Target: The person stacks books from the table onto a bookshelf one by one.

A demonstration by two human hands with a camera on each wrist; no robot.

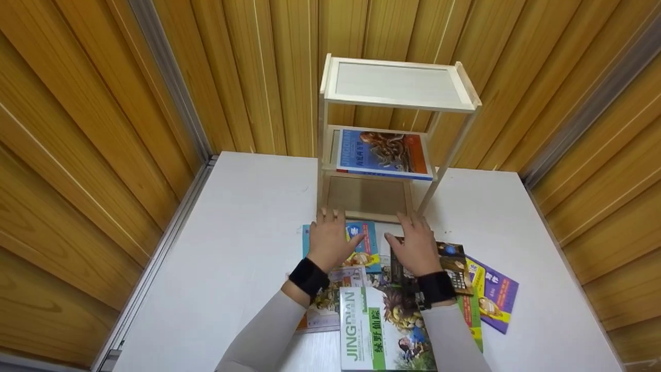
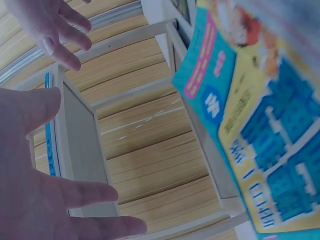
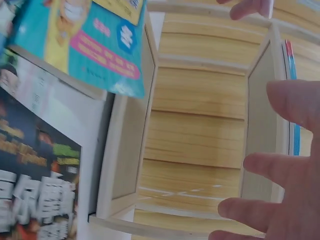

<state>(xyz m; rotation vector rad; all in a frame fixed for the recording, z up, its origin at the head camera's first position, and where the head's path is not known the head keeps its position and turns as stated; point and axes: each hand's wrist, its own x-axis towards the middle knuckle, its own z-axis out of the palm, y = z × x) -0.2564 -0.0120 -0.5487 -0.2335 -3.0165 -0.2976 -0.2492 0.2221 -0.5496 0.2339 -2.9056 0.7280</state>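
Observation:
Both bare hands hover over a spread of books, fingers spread toward a small wooden shelf rack (image 1: 403, 105). My left hand (image 1: 329, 242) is above a teal book (image 1: 371, 235), with nothing between its fingers. My right hand (image 1: 418, 250) is over a dark-covered book (image 1: 455, 253) and also holds nothing. The teal book, with yellow on its cover, shows large in the left wrist view beside the rack. On the rack's middle tier lies a blue and red book (image 1: 384, 152). The bottom tier (image 1: 366, 196) is bare.
Nearest me lies a white and green book (image 1: 361, 330), partly under the right forearm. A purple book (image 1: 501, 297) and a green one (image 1: 475, 323) are at the right; a pale pinkish book (image 1: 320, 323) is at the left. Wood-panelled walls (image 1: 77, 129) surround the white table (image 1: 232, 222).

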